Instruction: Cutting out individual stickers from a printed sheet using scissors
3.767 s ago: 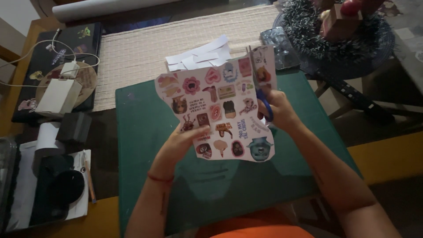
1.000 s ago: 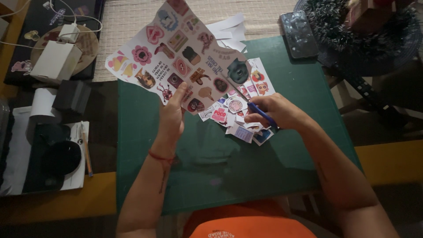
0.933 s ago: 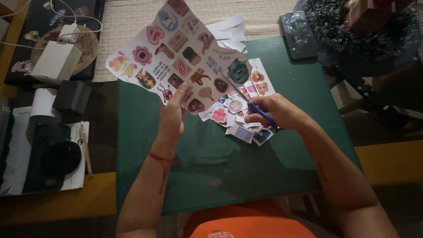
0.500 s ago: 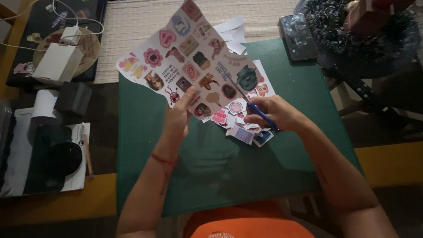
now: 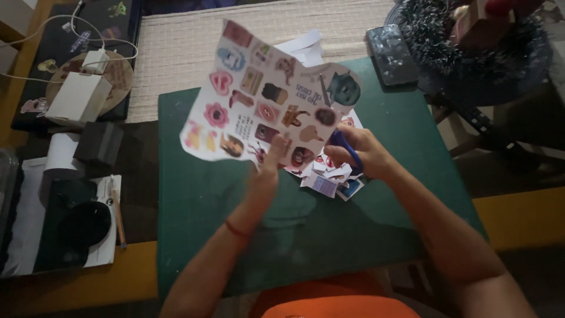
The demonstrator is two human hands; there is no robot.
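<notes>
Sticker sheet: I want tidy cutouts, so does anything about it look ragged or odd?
Yes. The sticker sheet held up by the left hand has an uneven, wavy lower edge and curls. Loose cut pieces lie heaped on the green mat under the right hand.

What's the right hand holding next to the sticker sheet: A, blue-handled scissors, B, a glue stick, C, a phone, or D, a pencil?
A: the right hand grips blue-handled scissors at the edge of the sticker sheet, which the left hand holds up over the green cutting mat.
</notes>
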